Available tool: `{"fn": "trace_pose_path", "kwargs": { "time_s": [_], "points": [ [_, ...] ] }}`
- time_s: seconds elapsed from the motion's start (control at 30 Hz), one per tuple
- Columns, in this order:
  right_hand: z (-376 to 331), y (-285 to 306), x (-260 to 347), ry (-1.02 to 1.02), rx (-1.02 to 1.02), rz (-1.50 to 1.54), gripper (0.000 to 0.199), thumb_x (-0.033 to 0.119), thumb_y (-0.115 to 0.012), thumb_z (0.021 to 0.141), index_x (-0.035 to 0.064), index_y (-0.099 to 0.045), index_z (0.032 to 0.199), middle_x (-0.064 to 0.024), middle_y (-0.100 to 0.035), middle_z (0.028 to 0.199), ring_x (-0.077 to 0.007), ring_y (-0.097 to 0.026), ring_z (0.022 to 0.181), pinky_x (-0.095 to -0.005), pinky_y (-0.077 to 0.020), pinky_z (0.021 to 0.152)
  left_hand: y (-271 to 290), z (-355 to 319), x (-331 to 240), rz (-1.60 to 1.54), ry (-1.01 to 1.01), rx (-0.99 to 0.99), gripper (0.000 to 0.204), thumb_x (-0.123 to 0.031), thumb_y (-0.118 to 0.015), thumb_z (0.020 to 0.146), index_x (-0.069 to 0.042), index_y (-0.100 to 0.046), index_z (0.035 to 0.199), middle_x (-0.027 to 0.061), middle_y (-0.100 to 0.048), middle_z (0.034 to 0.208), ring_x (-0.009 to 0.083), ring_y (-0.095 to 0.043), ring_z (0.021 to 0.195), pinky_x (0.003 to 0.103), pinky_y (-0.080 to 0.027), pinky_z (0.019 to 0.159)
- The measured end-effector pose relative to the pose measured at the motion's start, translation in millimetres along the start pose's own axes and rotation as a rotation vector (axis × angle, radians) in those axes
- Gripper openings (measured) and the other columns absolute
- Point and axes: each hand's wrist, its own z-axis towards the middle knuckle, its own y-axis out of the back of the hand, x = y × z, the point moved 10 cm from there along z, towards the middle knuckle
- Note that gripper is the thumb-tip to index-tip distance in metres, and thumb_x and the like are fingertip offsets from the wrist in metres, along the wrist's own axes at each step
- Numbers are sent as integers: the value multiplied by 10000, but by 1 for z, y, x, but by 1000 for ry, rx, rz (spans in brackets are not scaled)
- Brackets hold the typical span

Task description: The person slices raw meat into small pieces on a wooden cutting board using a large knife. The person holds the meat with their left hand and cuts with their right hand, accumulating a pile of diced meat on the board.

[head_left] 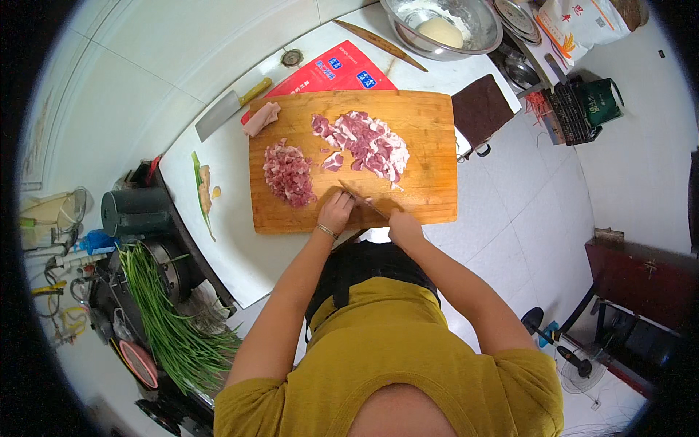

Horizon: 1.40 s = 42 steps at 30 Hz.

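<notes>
My right hand (405, 227) is closed round the handle of a knife (366, 202). Its blade slants up and left across the near part of a wooden cutting board (429, 160). Beside the blade, my left hand (336, 212) presses down with curled fingers; what lies under them is hidden. Farther up the board are sliced raw meat (370, 146), streaked with white fat, and a heap of diced meat (287, 173) to the left. A pale strip of pork skin (262, 119) sits at the board's far left corner.
A cleaver (231, 108) lies beyond the board's left corner, near a red sheet (342, 69). Ginger (204, 186) and a green onion (198, 175) are on the left of the white table (226, 255). A metal bowl with dough (443, 32) stands at the back right; chives (171, 320) hang lower left.
</notes>
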Motion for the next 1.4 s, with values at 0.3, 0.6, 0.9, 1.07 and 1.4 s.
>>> {"fn": "trace_pose_path", "kwargs": {
  "time_s": [0.3, 0.6, 0.9, 1.07, 1.4],
  "points": [
    [21, 21, 41, 136, -132, 87, 128, 85, -503, 771, -6, -541, 852, -252, -608, 743, -410, -613, 729, -492, -493, 655, 15, 0, -6, 44, 31, -4, 210, -116, -522, 770, -54, -606, 952, 59, -549, 875, 209, -543, 840, 311, -478, 721],
    [13, 5, 37, 124, -24, 60, 142, 87, -523, 753, -13, -558, 847, -242, -619, 805, -402, -613, 774, -486, -490, 698, 4, -7, 1, -9, 6, -34, 300, -105, -510, 755, -29, -591, 1034, 84, -570, 978, 222, -547, 902, 307, -478, 773],
    [41, 10, 79, 122, 31, 5, 183, 110, -583, 745, -7, -581, 886, -211, -627, 884, -348, -631, 844, -435, -514, 725, -6, -13, 6, 8, 21, -20, 301, -97, -500, 748, -11, -589, 1023, 107, -560, 987, 247, -537, 912, 331, -467, 809],
    [15, -1, 23, 30, 17, -30, 188, 114, -545, 759, 6, -573, 910, -234, -625, 872, -391, -617, 817, -482, -495, 721, 7, -1, 0, 31, -22, -36, 243, -106, -500, 743, -27, -601, 950, 94, -546, 920, 243, -528, 868, 324, -462, 772],
    [37, 0, 39, 90, -29, 90, 144, 104, -557, 756, 2, -580, 855, -260, -612, 816, -411, -604, 784, -493, -477, 707, 22, -2, -23, -62, -89, 2, 210, -151, -556, 702, -57, -583, 888, 87, -536, 923, 239, -520, 838, 335, -449, 741]
  ]
}}
